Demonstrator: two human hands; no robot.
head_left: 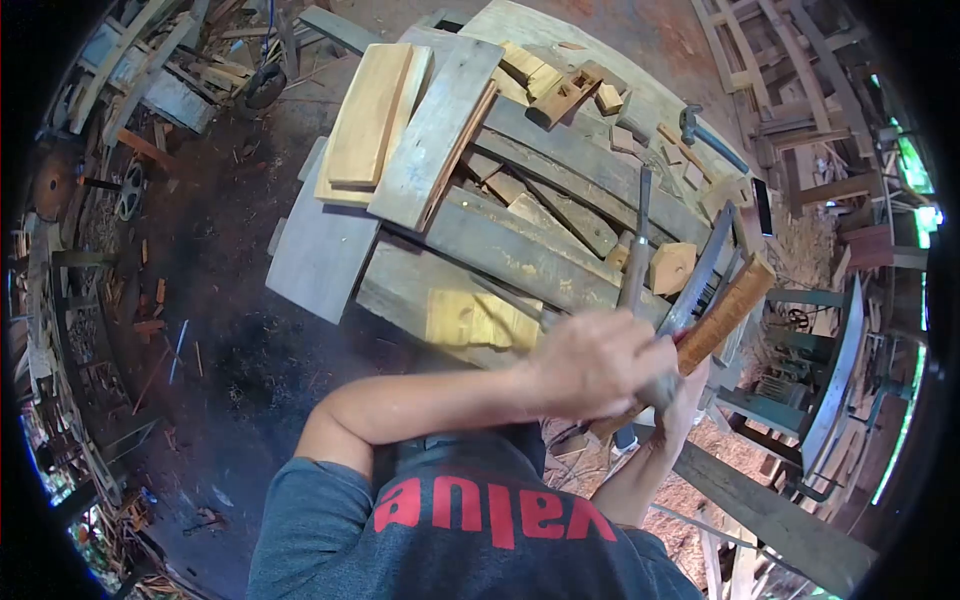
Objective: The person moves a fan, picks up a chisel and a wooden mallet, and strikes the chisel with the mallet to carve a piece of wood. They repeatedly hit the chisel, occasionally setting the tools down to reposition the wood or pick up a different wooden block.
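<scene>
The only readable text is on the person's grey shirt (pixel 470 530): large red letters spelling "value", seen upside down from the head camera, so they run reversed across the cloth. No other label, number or sign can be read on the wood or tools.

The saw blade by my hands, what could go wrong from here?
1. The saw blade runs right beside the left hand and the wooden piece; a slip could cut fingers.
2. The right hand sits under the piece, half hidden, so it may lie in the blade's way.
3. Loose offcuts on the plank bench might shift or fall.
</scene>
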